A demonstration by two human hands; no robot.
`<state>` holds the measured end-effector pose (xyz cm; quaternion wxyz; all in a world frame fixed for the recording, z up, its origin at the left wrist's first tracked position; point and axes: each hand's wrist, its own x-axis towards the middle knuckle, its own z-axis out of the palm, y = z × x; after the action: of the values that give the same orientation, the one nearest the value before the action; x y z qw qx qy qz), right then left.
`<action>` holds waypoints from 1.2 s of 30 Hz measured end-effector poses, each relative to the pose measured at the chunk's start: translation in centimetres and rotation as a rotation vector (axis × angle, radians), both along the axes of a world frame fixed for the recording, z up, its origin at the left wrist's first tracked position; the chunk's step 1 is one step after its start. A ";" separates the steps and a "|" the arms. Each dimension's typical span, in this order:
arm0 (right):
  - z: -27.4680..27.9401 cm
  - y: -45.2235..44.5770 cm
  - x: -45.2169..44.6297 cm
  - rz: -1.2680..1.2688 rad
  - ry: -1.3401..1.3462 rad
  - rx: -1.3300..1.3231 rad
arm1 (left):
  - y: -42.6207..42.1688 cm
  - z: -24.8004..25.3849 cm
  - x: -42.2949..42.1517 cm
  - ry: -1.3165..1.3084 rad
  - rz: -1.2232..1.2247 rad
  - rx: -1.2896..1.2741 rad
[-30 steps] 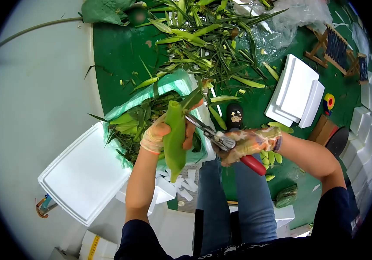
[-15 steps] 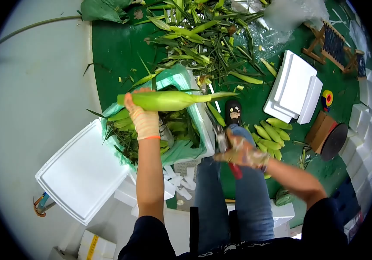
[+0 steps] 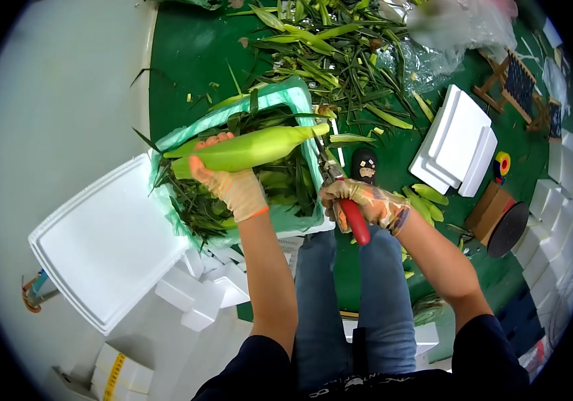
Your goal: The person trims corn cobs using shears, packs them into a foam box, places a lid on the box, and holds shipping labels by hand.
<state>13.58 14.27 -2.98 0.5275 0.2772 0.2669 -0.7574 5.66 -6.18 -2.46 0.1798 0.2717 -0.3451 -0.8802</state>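
My left hand (image 3: 227,184), in a pale glove, grips a green corn ear (image 3: 253,150) lying nearly level over a white foam box lined with a green bag (image 3: 316,194). The box holds husks, leaves and more ears. My right hand (image 3: 366,202), in a patterned glove, is closed round the red handles of pruning shears (image 3: 355,220). The shears' blades point up beside the thin stem end of the ear, at the box's right edge. Whether the blades touch the stem I cannot tell.
A heap of husks and leaves (image 3: 340,53) lies on the green floor ahead. White foam lids (image 3: 453,140), a tape roll (image 3: 502,164) and several corn ears (image 3: 426,200) are at the right. A big foam lid (image 3: 109,240) leans at the left.
The ear has turned from upright to nearly level, its stem end now rightward. The shears dropped away toward my knee, then came back up to the stem end.
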 end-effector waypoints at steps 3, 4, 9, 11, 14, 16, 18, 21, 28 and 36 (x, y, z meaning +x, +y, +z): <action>0.8 -2.0 -0.5 -0.049 -0.119 0.039 | -0.3 -0.1 1.3 0.026 -0.038 0.045; 1.2 -2.5 -0.8 -0.139 -0.156 0.065 | 0.0 0.1 1.7 0.019 -0.063 0.038; -0.2 -2.4 0.6 0.144 0.334 0.425 | -1.2 -2.3 2.4 0.046 0.014 0.114; -3.0 -1.1 3.0 0.230 0.635 0.669 | -1.9 -4.2 2.3 -0.201 0.176 0.243; -3.4 2.2 3.7 0.416 0.459 0.923 | -4.8 -6.5 1.6 -0.453 0.135 0.446; -2.2 3.3 3.8 0.072 0.324 0.774 | -4.9 -7.3 2.0 -0.454 0.090 0.405; -0.6 2.5 3.2 0.135 0.434 0.901 | -3.2 -7.5 3.4 -0.425 -0.102 0.322; 0.5 1.9 1.2 0.222 0.826 1.261 | -0.8 -6.8 3.7 -0.479 -0.100 0.342; 2.9 -0.4 -2.9 -0.103 0.722 0.627 | -0.4 -7.7 3.2 -0.302 -0.227 0.569; 4.0 4.2 -11.3 -0.214 1.190 1.249 | -11.2 -9.8 2.2 -0.522 0.193 0.257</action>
<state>2.29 18.45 1.05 -0.0225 0.0976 0.8376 -0.5370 7.86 -17.35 -12.23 0.1320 0.5405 -0.2380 -0.7961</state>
